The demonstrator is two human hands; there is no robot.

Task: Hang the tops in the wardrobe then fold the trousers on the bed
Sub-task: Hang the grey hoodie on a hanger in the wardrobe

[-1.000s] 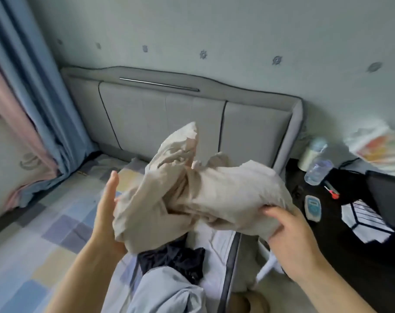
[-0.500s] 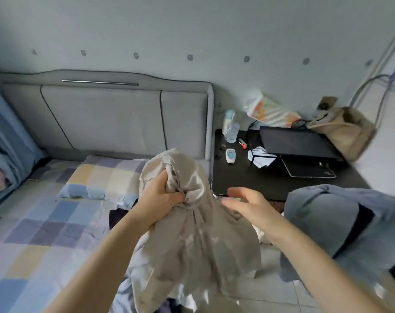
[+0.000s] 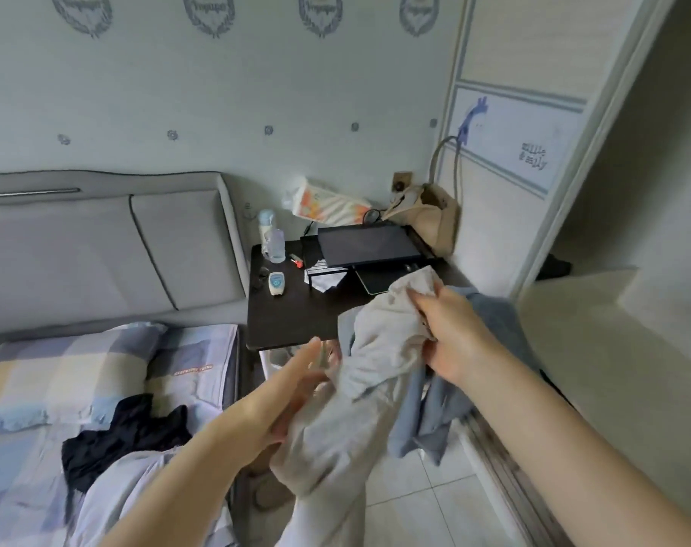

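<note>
My right hand (image 3: 450,333) grips the top of a beige garment (image 3: 359,388) in mid-air above the floor beside the bed. My left hand (image 3: 296,392) lies with straight fingers against the garment's left side. A blue-grey garment (image 3: 430,408) hangs behind the beige one, under my right hand. A dark navy garment (image 3: 122,440) and a pale grey one (image 3: 122,491) lie on the bed (image 3: 28,459). The open wardrobe (image 3: 612,191) stands at the right.
A black bedside table (image 3: 292,309) carries a laptop on a stand (image 3: 367,246), bottles (image 3: 271,238), a small device (image 3: 276,284) and a beige bag (image 3: 427,219). A checked pillow (image 3: 59,373) leans near the grey headboard (image 3: 99,246). The white floor tiles (image 3: 427,487) show below.
The view has swung right toward the wardrobe. My right hand has taken hold of the beige garment's top, and my left hand has released its grip and now lies flat against it.
</note>
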